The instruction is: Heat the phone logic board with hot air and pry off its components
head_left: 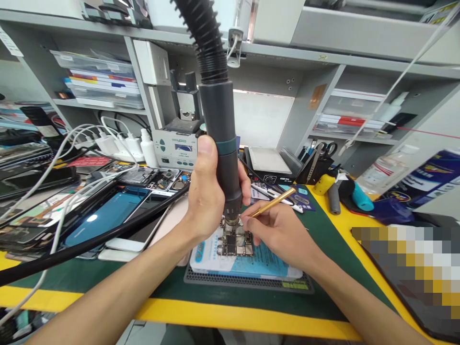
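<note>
My left hand (206, 196) is wrapped round the dark grey handle of a hot air gun (220, 115), held upright with its nozzle just over a phone circuit board (232, 243). A ribbed black hose rises from the handle's top. In my right hand (276, 227) is a slim gold-coloured tool (275, 202), pinched between thumb and fingers like a pen; its tip is hidden near the nozzle. The board lies on a blue and white box (280, 262), which rests on a dark perforated mat (247, 283).
Disassembled phones, including a blue one (104, 218), crowd the left, crossed by a black cable (108, 235) and white cords. Behind stands a control station (179, 147) with a display. Scissors (327, 149), a clear bottle (386, 170) and a blurred dark device (413, 287) are at right.
</note>
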### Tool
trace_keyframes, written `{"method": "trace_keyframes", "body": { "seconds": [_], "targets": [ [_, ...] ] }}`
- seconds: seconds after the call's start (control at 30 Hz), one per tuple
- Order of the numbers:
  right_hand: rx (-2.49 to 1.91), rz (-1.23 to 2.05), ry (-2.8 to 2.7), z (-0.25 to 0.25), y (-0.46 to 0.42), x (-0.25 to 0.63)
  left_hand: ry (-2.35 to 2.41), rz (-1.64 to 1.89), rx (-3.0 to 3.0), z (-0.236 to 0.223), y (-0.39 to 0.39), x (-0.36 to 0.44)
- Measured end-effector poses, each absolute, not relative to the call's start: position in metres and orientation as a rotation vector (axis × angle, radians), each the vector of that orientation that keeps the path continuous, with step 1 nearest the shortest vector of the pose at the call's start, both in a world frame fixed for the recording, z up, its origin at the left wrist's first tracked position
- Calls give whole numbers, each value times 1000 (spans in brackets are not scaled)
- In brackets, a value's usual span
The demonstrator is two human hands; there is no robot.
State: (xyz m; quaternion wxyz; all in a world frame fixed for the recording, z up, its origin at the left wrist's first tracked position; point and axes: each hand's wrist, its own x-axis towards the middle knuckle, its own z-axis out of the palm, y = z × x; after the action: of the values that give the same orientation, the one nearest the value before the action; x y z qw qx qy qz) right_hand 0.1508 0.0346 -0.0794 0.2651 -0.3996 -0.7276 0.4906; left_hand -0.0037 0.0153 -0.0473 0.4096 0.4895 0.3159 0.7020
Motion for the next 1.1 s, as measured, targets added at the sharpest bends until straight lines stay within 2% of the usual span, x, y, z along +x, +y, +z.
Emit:
{"method": "trace_keyframes", "body": {
  "seconds": [0.3,1.1],
  "targets": [
    [-1254,1277,-1813,-70,36,146,770,1773,1270,-47,16,-5],
    [-1308,1244,-1818,-72,36,148,791,1773,1246,-47,15,-3]
  ]
}}
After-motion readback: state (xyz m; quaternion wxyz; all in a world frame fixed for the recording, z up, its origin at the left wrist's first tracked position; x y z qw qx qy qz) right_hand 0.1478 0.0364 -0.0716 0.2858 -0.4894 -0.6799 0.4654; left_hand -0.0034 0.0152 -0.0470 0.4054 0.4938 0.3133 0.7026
